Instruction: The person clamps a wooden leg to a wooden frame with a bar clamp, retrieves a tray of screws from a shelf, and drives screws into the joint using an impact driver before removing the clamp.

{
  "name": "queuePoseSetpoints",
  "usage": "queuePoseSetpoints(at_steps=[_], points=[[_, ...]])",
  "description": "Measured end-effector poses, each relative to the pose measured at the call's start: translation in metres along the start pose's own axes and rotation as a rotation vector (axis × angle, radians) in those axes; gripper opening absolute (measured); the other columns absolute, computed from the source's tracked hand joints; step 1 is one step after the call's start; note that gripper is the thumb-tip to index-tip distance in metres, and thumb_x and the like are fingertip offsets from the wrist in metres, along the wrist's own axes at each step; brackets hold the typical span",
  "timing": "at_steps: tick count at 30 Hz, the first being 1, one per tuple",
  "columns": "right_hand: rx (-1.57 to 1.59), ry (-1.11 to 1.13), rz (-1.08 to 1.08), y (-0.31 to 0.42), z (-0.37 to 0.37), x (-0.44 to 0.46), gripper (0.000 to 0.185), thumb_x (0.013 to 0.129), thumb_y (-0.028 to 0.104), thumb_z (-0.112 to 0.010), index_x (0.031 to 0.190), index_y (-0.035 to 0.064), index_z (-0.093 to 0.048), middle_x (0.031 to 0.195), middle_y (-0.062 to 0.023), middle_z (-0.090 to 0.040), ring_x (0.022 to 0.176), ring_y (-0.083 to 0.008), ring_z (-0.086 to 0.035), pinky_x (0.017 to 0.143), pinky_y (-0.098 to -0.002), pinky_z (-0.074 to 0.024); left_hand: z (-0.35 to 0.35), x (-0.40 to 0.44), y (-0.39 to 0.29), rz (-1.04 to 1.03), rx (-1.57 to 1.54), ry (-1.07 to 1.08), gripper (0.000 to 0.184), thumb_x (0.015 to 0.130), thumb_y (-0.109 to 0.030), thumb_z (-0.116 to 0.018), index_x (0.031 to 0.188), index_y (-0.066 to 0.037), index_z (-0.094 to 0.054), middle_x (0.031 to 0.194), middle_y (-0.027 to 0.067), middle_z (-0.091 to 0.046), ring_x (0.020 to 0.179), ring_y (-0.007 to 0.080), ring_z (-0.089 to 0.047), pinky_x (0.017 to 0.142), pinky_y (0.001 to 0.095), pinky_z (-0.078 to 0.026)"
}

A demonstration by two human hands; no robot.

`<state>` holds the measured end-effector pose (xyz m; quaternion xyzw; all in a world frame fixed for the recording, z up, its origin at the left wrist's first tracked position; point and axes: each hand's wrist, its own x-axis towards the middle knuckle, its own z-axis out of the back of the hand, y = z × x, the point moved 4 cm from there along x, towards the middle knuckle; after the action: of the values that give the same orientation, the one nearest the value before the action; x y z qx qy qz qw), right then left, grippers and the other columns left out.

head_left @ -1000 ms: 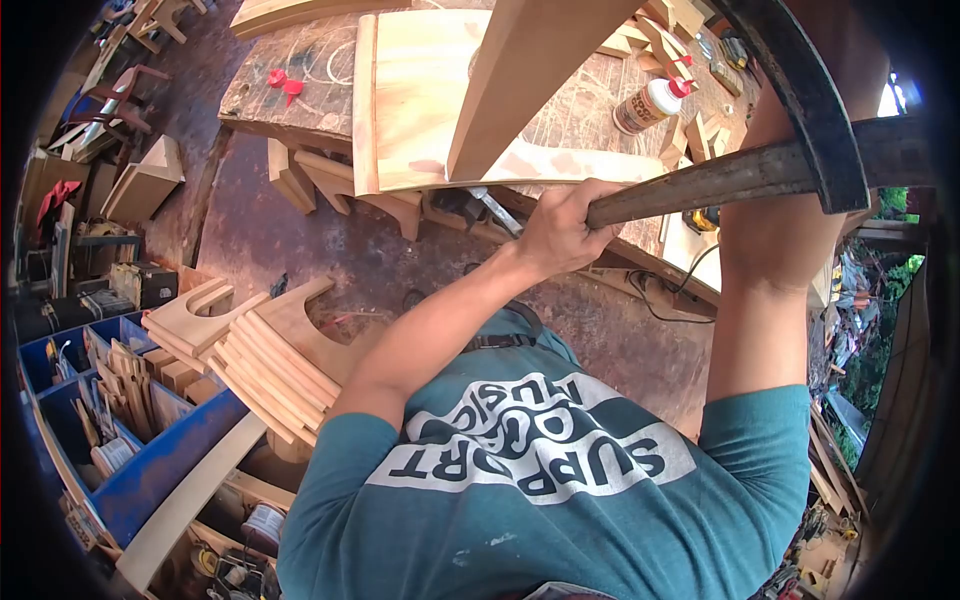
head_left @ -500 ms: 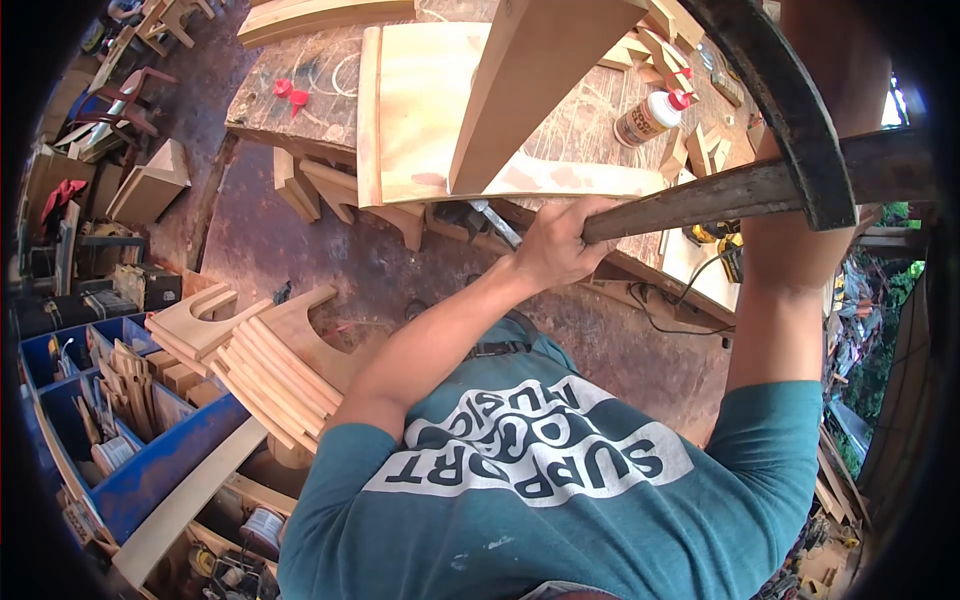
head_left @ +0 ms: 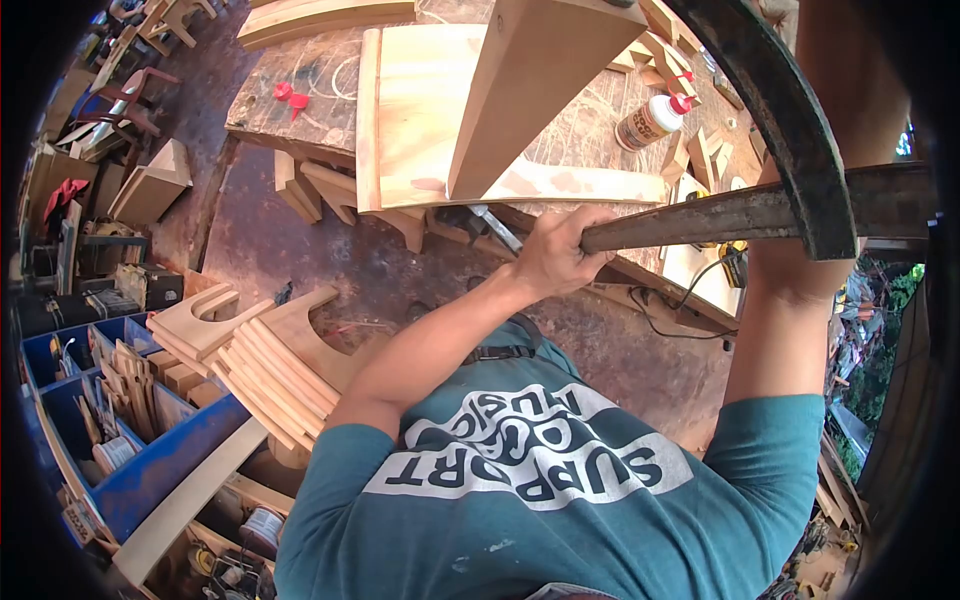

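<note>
Long bar [head_left: 690,222] in relation to the hands: it extends to the right from the left hand [head_left: 565,250], its long axis running crosswise in the view and rising slightly toward the right edge. A dark curved piece [head_left: 780,110] passes in front of it near the right arm [head_left: 785,330]; whether the two are joined cannot be told. The left hand is closed around the bar's narrow-looking end, its forearm slanting forward and inward from a bent elbow. The right arm reaches up behind the bar, and its hand is out of view, so its grip cannot be told. Ahead and slightly left of the left hand, a wooden post [head_left: 540,90] projects toward the viewer, its lower end at the near edge of a pale panel [head_left: 420,110] on the bench [head_left: 310,70]. The left hand is the nearer visible one to this post.
</note>
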<state>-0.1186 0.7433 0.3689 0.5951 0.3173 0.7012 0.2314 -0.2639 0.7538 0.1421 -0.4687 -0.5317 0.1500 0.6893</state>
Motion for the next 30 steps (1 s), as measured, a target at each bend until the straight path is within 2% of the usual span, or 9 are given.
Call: queuePoseSetpoints(at_steps=[3, 6, 9, 12, 15, 17, 19, 25, 30], points=[[0.001, 0.002, -0.008, 0.008, -0.003, -0.006, 0.050, 0.101, 0.010, -0.055, 0.146, -0.0078, -0.045, 0.146, -0.0175, -0.053, 0.132, -0.0249, -0.053, 0.110, -0.0353, -0.0423, 0.002, 0.001, -0.002, -0.029, 0.004, -0.009, 0.030, 0.087, -0.003, -0.076, 0.116, -0.001, -0.067, 0.087, 0.0122, -0.075, 0.077, 0.0207, -0.075, 0.067, 0.0321, -0.057], [0.003, -0.008, -0.011, 0.017, 0.006, -0.014, 0.050, 0.101, 0.010, -0.056, 0.147, -0.0079, -0.045, 0.147, -0.0176, -0.053, 0.133, -0.0249, -0.053, 0.110, -0.0353, -0.0421, 0.001, 0.002, -0.003, -0.056, -0.022, -0.010, 0.042, 0.076, 0.001, -0.080, 0.114, -0.003, -0.062, 0.086, 0.0167, -0.072, 0.074, 0.0302, -0.074, 0.063, 0.0374, -0.056], [-0.004, -0.013, -0.011, 0.014, -0.001, -0.011, 0.051, 0.101, 0.010, -0.056, 0.147, -0.0081, -0.044, 0.147, -0.0178, -0.053, 0.133, -0.0250, -0.053, 0.110, -0.0354, -0.0419, 0.004, 0.004, -0.007, -0.035, 0.003, -0.023, 0.034, 0.086, -0.008, -0.079, 0.117, -0.001, -0.067, 0.087, 0.0120, -0.074, 0.075, 0.0233, -0.075, 0.067, 0.0331, -0.057], [-0.018, -0.006, -0.003, 0.020, -0.001, -0.005, 0.051, 0.100, 0.009, -0.056, 0.147, -0.0082, -0.044, 0.148, -0.0179, -0.053, 0.134, -0.0250, -0.052, 0.111, -0.0354, -0.0417, 0.007, 0.009, -0.017, 0.097, -0.002, 0.027, 0.036, 0.084, -0.013, -0.082, 0.114, 0.000, -0.067, 0.092, 0.0153, -0.073, 0.079, 0.0245, -0.074, 0.070, 0.0354, -0.057], [-0.040, -0.001, 0.012, 0.025, 0.003, 0.002, 0.052, 0.100, 0.009, -0.056, 0.147, -0.0083, -0.044, 0.148, -0.0180, -0.052, 0.134, -0.0251, -0.052, 0.111, -0.0355, -0.0415, 0.049, 0.002, -0.044, -0.128, 0.240, 0.055, 0.052, 0.079, -0.019, -0.087, 0.120, -0.001, -0.062, 0.099, 0.0153, -0.073, 0.090, 0.0285, -0.072, 0.075, 0.0382, -0.057], [-0.050, -0.018, 0.016, 0.026, 0.003, 0.000, 0.052, 0.100, 0.009, -0.056, 0.147, -0.0084, -0.044, 0.148, -0.0181, -0.052, 0.134, -0.0251, -0.052, 0.111, -0.0355, -0.0414, 0.100, -0.009, -0.044, -0.203, 0.407, -0.097, 0.060, 0.077, -0.025, -0.090, 0.124, 0.001, -0.062, 0.110, 0.0166, -0.072, 0.102, 0.0290, -0.070, 0.086, 0.0392, -0.056], [-0.051, -0.035, 0.011, 0.022, 0.004, -0.002, 0.052, 0.100, 0.009, -0.056, 0.148, -0.0085, -0.044, 0.149, -0.0181, -0.052, 0.135, -0.0252, -0.052, 0.112, -0.0356, -0.0413, 0.146, 0.010, -0.053, -0.086, 0.571, -0.381, 0.061, 0.073, -0.024, -0.092, 0.122, 0.001, -0.066, 0.112, 0.0153, -0.072, 0.103, 0.0293, -0.070, 0.090, 0.0379, -0.057], [-0.174, 0.118, 0.094, 0.017, -0.012, 0.014, 0.057, 0.100, 0.012, -0.058, 0.150, -0.0093, -0.041, 0.152, -0.0183, -0.050, 0.138, -0.0252, -0.050, 0.112, -0.0367, -0.0409, 0.153, 0.049, -0.006, 0.242, 0.385, 0.086, 0.046, 0.079, -0.015, -0.088, 0.119, 0.000, -0.070, 0.107, 0.0141, -0.076, 0.100, 0.0259, -0.075, 0.091, 0.0365, -0.059], [-0.409, 0.078, 0.056, 0.018, -0.018, 0.005, 0.056, 0.100, 0.016, -0.061, 0.147, -0.0087, -0.044, 0.146, -0.0173, -0.054, 0.132, -0.0221, -0.053, 0.106, -0.0354, -0.0436, 0.154, 0.044, -0.003, 0.185, 0.430, 0.088, 0.046, 0.082, -0.014, -0.086, 0.122, -0.001, -0.069, 0.102, 0.0136, -0.078, 0.099, 0.0242, -0.076, 0.090, 0.0373, -0.061]])
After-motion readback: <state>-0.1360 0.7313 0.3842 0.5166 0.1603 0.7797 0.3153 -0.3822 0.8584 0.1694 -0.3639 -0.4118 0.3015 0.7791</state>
